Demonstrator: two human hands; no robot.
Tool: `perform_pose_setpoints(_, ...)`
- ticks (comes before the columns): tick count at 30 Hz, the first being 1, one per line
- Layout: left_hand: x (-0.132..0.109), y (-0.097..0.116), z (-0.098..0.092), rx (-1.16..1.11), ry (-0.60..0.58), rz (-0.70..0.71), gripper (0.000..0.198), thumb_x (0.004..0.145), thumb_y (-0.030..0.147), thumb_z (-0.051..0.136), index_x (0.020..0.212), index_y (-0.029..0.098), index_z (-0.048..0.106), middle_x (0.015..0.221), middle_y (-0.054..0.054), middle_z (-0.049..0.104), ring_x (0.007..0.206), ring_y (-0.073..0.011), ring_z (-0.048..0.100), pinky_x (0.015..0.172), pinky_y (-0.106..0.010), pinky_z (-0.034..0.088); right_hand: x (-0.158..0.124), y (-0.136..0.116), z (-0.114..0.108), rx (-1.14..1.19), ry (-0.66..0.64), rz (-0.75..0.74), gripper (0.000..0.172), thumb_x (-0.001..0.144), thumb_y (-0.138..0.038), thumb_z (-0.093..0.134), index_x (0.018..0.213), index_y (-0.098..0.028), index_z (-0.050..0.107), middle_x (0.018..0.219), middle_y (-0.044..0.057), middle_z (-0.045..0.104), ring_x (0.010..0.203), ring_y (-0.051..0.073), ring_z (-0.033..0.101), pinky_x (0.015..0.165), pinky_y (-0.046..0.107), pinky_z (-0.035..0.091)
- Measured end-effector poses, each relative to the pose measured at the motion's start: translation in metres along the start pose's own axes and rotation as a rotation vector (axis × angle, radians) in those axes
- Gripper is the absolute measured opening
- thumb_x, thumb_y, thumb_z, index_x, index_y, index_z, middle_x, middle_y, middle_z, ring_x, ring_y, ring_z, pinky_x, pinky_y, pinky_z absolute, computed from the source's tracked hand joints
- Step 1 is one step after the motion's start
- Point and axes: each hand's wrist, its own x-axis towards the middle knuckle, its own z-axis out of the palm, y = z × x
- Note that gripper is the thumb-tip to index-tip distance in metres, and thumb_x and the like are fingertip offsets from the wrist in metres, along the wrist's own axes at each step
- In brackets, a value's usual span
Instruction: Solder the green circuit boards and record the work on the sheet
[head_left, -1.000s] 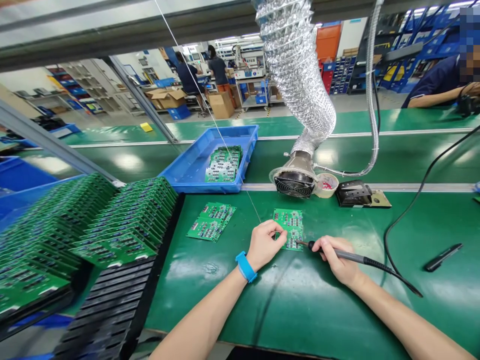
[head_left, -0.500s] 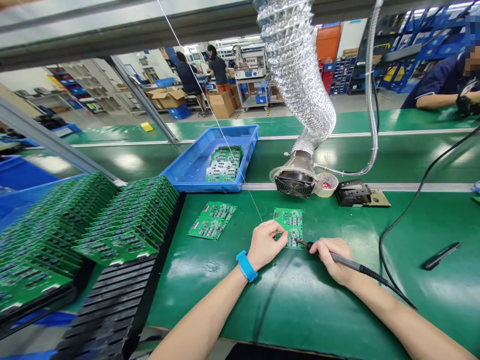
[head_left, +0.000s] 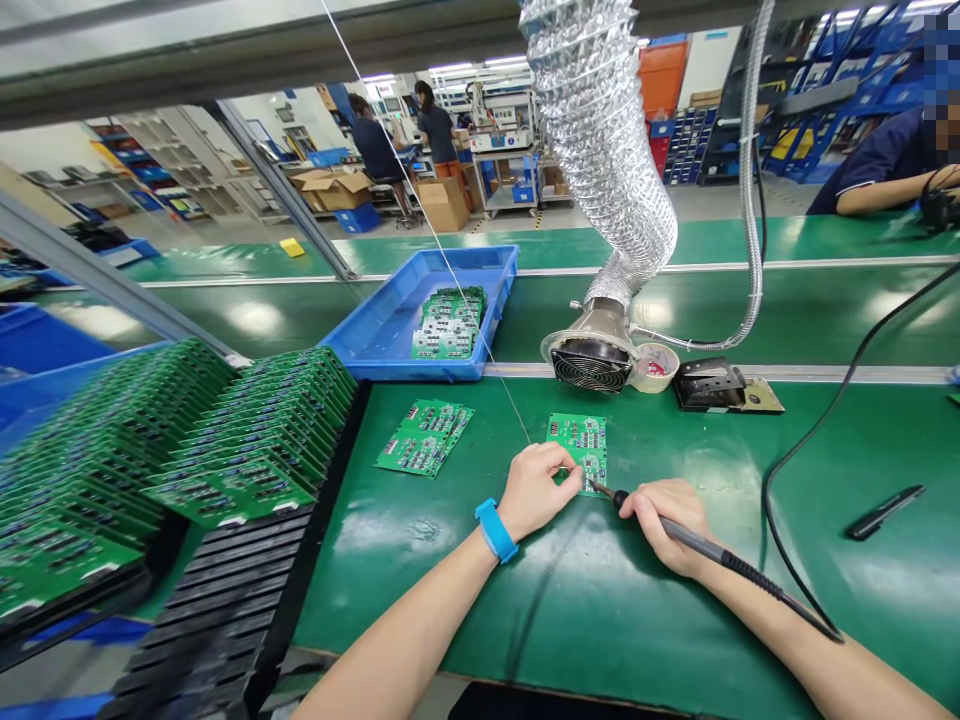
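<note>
right hand (head_left: 667,525) grips iron (head_left: 701,545) pen-style, shaft aimed left-forward, tip at board (head_left: 579,438) near edge. left hand (head_left: 534,490) pinches wire (head_left: 510,402) just left of tip, on board.

Hidden or cut off

Left hand (head_left: 534,490) covers the near corner of the board (head_left: 581,438) and the end of the wire (head_left: 442,260); where the iron (head_left: 720,556) touches is too small to tell; rack (head_left: 225,450) and duct (head_left: 600,150) run off-frame.
</note>
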Motion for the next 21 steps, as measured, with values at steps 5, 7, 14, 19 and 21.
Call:
perform_pose_setpoints(5, 0.0006, 0.0004, -0.0010, -0.006, -0.008, -0.002, 0.017, 0.080, 0.018, 0.063, 0.064, 0.019, 0.060, 0.062, 0.001, 0.056, 0.061, -0.0116, 0.047, 0.061, -0.025, 0.035, -0.0066, 0.0066, 0.0027, -0.040, -0.042, -0.092, 0.024, 0.096, -0.010, 0.045, 0.081, -0.019, 0.061, 0.064, -0.001, 0.064, 0.052, 0.012, 0.057, 0.056, 0.027, 0.039)
perform_pose_setpoints(7, 0.0013, 0.0012, -0.0026, -0.043, 0.005, -0.015, 0.018, 0.081, 0.018, 0.062, 0.063, 0.019, 0.060, 0.062, 0.002, 0.055, 0.059, -0.0109, 0.046, 0.059, -0.025, 0.034, -0.0077, 0.0074, 0.0029, -0.053, -0.059, -0.100, 0.023, 0.095, -0.008, 0.046, 0.082, -0.019, 0.061, 0.065, -0.001, 0.063, 0.053, 0.012, 0.057, 0.057, 0.027, 0.039)
perform_pose_setpoints(14, 0.0017, 0.0011, -0.0039, -0.101, -0.026, -0.013, 0.018, 0.078, 0.018, 0.063, 0.061, 0.018, 0.058, 0.059, 0.002, 0.053, 0.059, -0.0107, 0.044, 0.057, -0.024, 0.033, -0.0028, 0.0016, -0.0003, -0.053, 0.014, -0.102, 0.025, 0.096, -0.009, 0.045, 0.081, -0.019, 0.062, 0.064, -0.001, 0.064, 0.052, 0.012, 0.058, 0.055, 0.027, 0.040)
perform_pose_setpoints(19, 0.0012, -0.0011, -0.0027, -0.077, -0.065, 0.009, 0.018, 0.079, 0.018, 0.064, 0.062, 0.019, 0.058, 0.062, 0.001, 0.058, 0.061, -0.0115, 0.048, 0.059, -0.025, 0.036, -0.0037, 0.0002, -0.0003, -0.027, 0.015, -0.108, 0.027, 0.096, -0.009, 0.043, 0.079, -0.019, 0.062, 0.063, 0.001, 0.065, 0.051, 0.013, 0.059, 0.054, 0.028, 0.041)
perform_pose_setpoints(21, 0.0012, -0.0019, -0.0028, -0.064, -0.080, 0.017, 0.018, 0.079, 0.019, 0.064, 0.062, 0.019, 0.059, 0.062, 0.001, 0.058, 0.060, -0.0114, 0.048, 0.061, -0.025, 0.037, -0.0047, 0.0008, 0.0002, -0.015, 0.009, -0.116, 0.027, 0.095, -0.008, 0.043, 0.080, -0.019, 0.062, 0.064, 0.001, 0.066, 0.051, 0.013, 0.059, 0.054, 0.028, 0.042)
